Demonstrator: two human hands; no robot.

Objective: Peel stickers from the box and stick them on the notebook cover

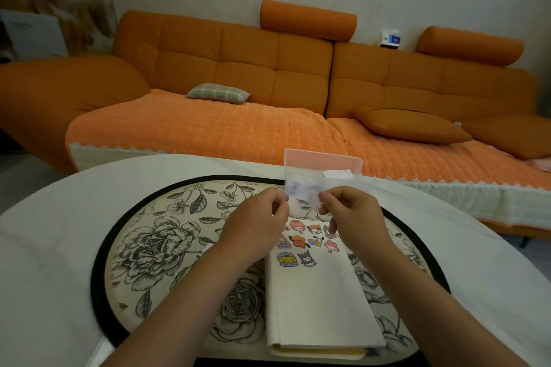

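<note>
A pale sticker (301,199) with a bluish print, too blurred to read, is held up between both hands above the far end of the notebook (319,292). The left hand (262,217) pinches its left edge between thumb and forefinger, and the right hand (351,211) pinches its right edge the same way; the other fingers of both hands are curled. The cream notebook lies closed on the middle of the surface (59,217), reaching to the near edge, with its spine at that edge. A cluster of cartoon stickers (304,244) covers the far part of its cover, partly hidden by the hands. Just beyond the hands, near the far edge of the surface, stands the box (323,161), its pink lid upright and white pieces showing inside. Under the notebook lies an oval mat (155,241) with a black rim and grey flowers, on a white cloth. Behind the surface is an orange sofa (208,68) with a plaid pillow (219,93) and an orange cushion (411,125).
</note>
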